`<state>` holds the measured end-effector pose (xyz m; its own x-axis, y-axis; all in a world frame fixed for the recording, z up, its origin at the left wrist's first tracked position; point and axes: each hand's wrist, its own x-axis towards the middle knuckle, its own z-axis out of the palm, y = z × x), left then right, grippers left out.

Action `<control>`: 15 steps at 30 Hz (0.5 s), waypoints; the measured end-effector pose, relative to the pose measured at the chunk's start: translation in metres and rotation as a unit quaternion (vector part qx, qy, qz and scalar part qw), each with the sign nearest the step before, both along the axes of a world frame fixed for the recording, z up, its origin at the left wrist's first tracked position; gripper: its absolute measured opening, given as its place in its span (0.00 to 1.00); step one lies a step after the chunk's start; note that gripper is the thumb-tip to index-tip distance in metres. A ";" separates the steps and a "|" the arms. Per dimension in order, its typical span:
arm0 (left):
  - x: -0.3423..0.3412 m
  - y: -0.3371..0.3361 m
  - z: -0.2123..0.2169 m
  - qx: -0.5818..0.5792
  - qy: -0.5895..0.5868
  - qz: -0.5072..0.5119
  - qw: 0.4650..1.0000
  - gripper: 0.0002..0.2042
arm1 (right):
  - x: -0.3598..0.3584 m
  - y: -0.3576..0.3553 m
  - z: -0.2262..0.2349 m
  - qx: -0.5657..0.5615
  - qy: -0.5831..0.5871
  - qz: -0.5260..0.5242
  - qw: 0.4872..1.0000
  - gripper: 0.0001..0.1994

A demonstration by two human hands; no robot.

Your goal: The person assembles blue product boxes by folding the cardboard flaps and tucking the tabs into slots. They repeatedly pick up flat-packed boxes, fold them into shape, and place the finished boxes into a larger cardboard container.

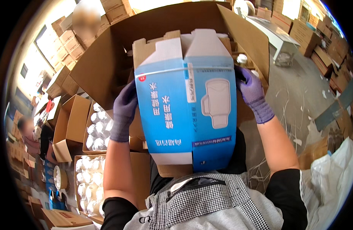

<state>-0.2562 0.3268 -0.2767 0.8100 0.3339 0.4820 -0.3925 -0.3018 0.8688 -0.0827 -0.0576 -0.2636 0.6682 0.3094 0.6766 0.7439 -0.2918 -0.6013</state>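
Observation:
In front of my body I hold a bundle of flat blue printed cartons (pixel 168 111), with white flaps toward the far end and brown cardboard showing behind. A thin pale strap (pixel 165 71) crosses it near the far end. My left hand (pixel 124 103), in a purple glove, grips the bundle's left edge. On the right edge is my right hand (pixel 251 88), gloved alike, its fingers partly hidden behind the cardboard. The bundle's far part overlaps a large open brown carton (pixel 165 19). Inside that, a white-capped bottle (pixel 241 58) shows beside the bundle.
At left stand open boxes of wrapped white bottles (pixel 90 180) and an open brown carton (pixel 71 126). A person (pixel 32 136) is at far left. A white table (pixel 272 30) stands at upper right; loose straps (pixel 285 111) lie on the floor. White plastic sheeting (pixel 333 184) hangs lower right.

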 end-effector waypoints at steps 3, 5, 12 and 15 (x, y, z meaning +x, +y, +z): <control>0.028 0.004 0.001 0.004 -0.029 0.010 1.000 0.19 | 0.009 0.005 -0.009 0.012 -0.119 -0.036 0.992 0.14; 0.042 0.004 0.000 0.003 -0.029 0.048 0.998 0.14 | 0.015 0.008 -0.011 0.025 -0.148 -0.057 0.987 0.12; 0.061 0.010 0.014 -0.023 -0.072 0.024 0.997 0.12 | 0.039 0.021 -0.009 0.242 0.108 0.122 0.957 0.06; 0.046 0.013 0.023 -0.063 -0.091 -0.014 0.994 0.14 | 0.032 0.017 0.000 0.219 0.111 0.095 0.965 0.06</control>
